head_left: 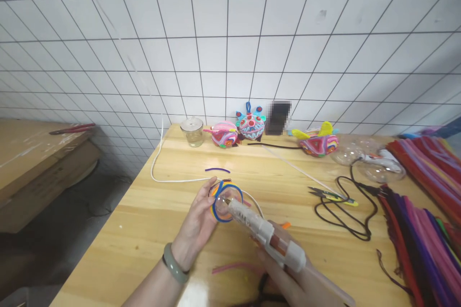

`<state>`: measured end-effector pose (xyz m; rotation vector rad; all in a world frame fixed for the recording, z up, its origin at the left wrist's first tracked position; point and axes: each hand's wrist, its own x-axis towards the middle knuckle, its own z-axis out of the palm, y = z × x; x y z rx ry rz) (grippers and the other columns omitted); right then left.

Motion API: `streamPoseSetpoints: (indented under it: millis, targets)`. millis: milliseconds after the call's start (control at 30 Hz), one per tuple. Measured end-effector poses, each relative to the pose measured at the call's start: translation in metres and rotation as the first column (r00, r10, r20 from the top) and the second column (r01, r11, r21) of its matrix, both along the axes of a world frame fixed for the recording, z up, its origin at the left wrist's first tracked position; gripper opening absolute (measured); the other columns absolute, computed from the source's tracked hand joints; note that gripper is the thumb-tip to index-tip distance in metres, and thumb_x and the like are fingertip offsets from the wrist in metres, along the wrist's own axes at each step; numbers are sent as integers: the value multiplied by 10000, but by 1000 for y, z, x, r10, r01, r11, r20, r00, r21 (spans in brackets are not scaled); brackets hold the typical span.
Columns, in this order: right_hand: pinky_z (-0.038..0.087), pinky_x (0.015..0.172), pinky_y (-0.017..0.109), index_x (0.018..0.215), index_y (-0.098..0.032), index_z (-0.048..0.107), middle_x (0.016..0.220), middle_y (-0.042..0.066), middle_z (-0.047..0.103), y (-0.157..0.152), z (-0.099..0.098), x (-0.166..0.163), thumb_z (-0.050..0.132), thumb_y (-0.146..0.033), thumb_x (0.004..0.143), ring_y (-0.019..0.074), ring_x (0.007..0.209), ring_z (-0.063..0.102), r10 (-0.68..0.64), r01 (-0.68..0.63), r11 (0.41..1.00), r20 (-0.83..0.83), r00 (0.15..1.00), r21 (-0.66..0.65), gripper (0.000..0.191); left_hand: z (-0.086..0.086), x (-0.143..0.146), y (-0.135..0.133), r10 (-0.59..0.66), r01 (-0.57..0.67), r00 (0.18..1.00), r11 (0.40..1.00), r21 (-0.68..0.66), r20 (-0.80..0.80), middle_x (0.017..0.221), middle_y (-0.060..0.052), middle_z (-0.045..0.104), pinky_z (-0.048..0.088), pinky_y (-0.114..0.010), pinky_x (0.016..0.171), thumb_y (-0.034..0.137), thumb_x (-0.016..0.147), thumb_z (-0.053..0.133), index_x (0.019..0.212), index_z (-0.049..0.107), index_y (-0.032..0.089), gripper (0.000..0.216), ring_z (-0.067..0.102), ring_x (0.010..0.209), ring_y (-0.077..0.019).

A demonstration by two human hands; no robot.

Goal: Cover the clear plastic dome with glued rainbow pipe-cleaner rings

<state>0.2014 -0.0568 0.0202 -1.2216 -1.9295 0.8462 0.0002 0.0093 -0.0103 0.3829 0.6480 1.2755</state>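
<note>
My left hand (199, 218) is closed around the edge of a clear plastic ball (222, 205) ringed with blue, yellow and orange pipe cleaner. In my right hand (284, 273) is a white hot glue gun (264, 232), its fingers wrapped around the handle. The gun's nozzle points left at the ball and overlaps it; whether the tip touches the surface I cannot tell. Behind the ball lies a short purple pipe cleaner (217, 170). A pink pipe cleaner (234, 266) rests on the table below the gun.
Colourful pipe-cleaner figures, a pink one (224, 134), a blue one (252, 124) and another (319, 143), stand along the wall by a glass cup (193, 132). Scissors (333, 195), a black cord (336, 220), clear balls (382, 171) and pipe-cleaner bundles (428, 249) lie right. A white cable (180, 181) crosses left.
</note>
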Motion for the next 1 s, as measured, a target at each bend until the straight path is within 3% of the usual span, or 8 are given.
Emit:
streamPoseSetpoints:
  millis: [533, 767, 1000]
  targets:
    - [570, 672, 215, 913, -288, 496, 828, -5, 632, 0, 0, -1, 475, -185, 946, 180, 786, 669, 68, -70, 993, 22, 997, 98, 109, -3, 1, 2, 65, -65, 998, 998, 3, -24, 1084, -55, 678, 511, -312, 771, 119, 727, 701, 1103, 633, 208, 393, 646, 924, -199]
    - [546, 660, 235, 868, -274, 446, 817, 0, 586, -1, 0, -2, 431, -201, 962, 192, 839, 652, 80, -80, 997, 57, 995, -13, 121, -1, 2, 2, 79, -79, 996, 997, -5, -32, 1067, -49, 687, 534, -290, 753, 94, 687, 737, 1073, 655, 210, 411, 655, 898, -188]
    - [540, 616, 255, 854, -273, 441, 793, -5, 580, 0, 1, 1, 441, -210, 947, 182, 694, 623, 75, -75, 997, 43, 996, -9, 113, 0, 2, 1, 77, -78, 996, 997, -11, -39, 1066, -47, 692, 546, -278, 704, 85, 676, 738, 1061, 658, 211, 414, 665, 871, -185]
